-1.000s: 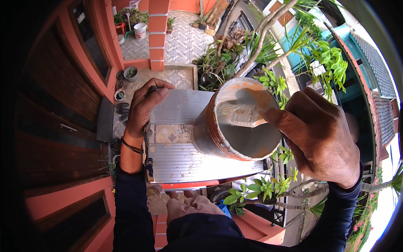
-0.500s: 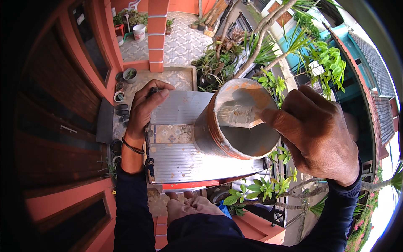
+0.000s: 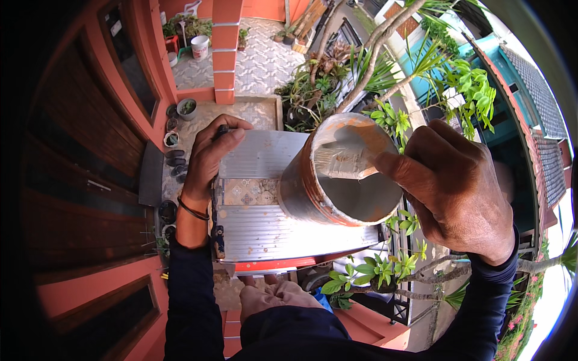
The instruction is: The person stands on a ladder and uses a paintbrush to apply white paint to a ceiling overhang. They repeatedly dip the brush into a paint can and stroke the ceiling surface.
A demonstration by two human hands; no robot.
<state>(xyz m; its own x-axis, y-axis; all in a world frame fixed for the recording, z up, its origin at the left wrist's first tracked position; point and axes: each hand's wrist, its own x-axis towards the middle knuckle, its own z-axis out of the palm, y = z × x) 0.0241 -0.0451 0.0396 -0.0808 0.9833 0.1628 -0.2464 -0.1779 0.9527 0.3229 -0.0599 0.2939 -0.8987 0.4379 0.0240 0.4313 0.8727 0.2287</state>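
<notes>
The person's right hand (image 3: 457, 192) pinches a paintbrush (image 3: 349, 164), its whitish bristles (image 3: 328, 161) within the mouth of a round bucket (image 3: 295, 186) that contains grey liquid (image 3: 364, 198). The bucket stands over a ribbed metal ladder (image 3: 271, 234), whose left edge the left hand (image 3: 211, 150) curls around, a dark band (image 3: 191, 209) circling that wrist. Brown wooden doors (image 3: 78, 156) stand to the left; green leaves (image 3: 478, 87) spread at the right.

No readable lettering or numbers.
Too small to read: reddish markings (image 3: 198, 51) on white bucket (image 3: 200, 41), pale label (image 3: 115, 27) on dark window pane (image 3: 133, 63).
</notes>
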